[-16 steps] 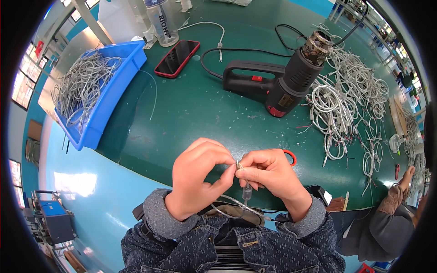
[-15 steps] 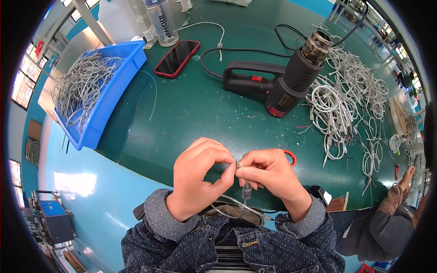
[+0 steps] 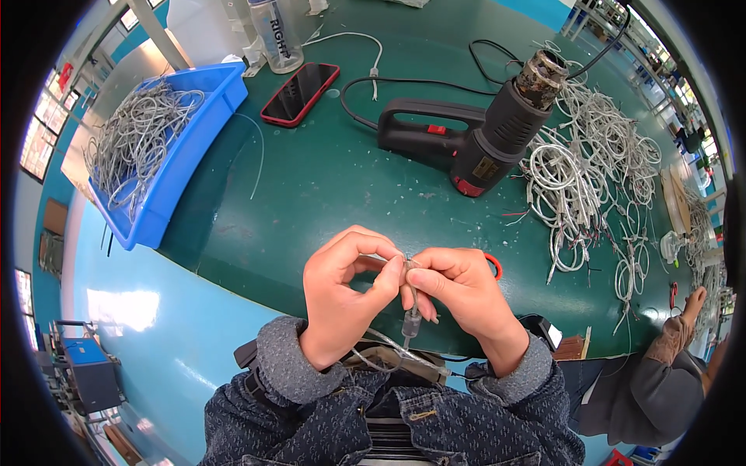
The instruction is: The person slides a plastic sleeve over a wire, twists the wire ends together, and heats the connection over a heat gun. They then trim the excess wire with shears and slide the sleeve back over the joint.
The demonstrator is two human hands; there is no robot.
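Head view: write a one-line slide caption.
Both hands, left hand and right hand, pinch a thin grey cable above the green table.

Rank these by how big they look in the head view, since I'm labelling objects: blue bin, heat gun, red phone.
1. blue bin, largest
2. heat gun
3. red phone, smallest

Fisheye bending makes true sizes unsure.

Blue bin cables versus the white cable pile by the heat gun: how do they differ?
The cables in the blue bin are a greyish tangle, contained at the table's left. The white cable pile lies loose on the green table, spread out at the right beside the heat gun, and looks brighter, partly in coiled bundles. Both are thin short cables, apart from the hands.
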